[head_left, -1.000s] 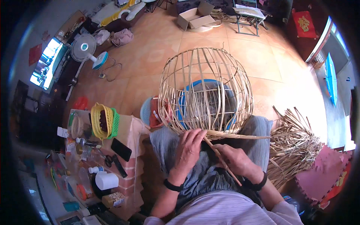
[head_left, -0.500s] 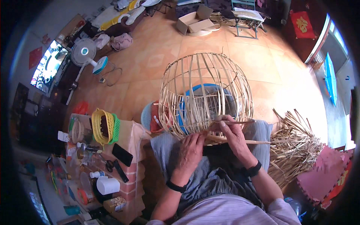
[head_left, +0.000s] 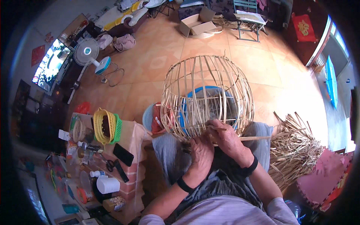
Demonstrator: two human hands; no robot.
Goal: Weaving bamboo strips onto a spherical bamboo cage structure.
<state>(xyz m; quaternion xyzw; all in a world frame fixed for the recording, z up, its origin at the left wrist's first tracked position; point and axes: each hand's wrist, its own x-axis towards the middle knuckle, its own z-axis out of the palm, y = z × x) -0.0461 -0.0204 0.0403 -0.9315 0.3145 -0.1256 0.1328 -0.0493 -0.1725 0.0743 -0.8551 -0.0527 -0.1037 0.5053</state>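
Straw-coloured strips make up an open basket frame (head_left: 207, 107), its near edge at the lap, between the knees of the striped trousers (head_left: 167, 148). Blue-rimmed basin (head_left: 182, 119) visible through the gaps; cannot tell whether the two touch.

Done, by the look of it: long ribs in place all round, bowed to a rounded body, with thin cross strips tying them at intervals. Shape holds without support at the far end.

Left, as judged: sides all gaps, no close weave anywhere. Near edge looks unfinished. One long strip (head_left: 258, 138) juts out loose to the right, past the knee.

Hands together at the near edge. Right hand (head_left: 230, 140): grip closed, a short flat strip (head_left: 220, 128) pinched in the fingers. Left hand (head_left: 202, 152): fingers bent against the edge just beside it; cannot tell how firm that grip is, or on what.

Supply: large heap of dry strips (head_left: 294, 152) on the floor, right. Scissors (head_left: 110, 165) on the counter (head_left: 130, 178), left, untouched.
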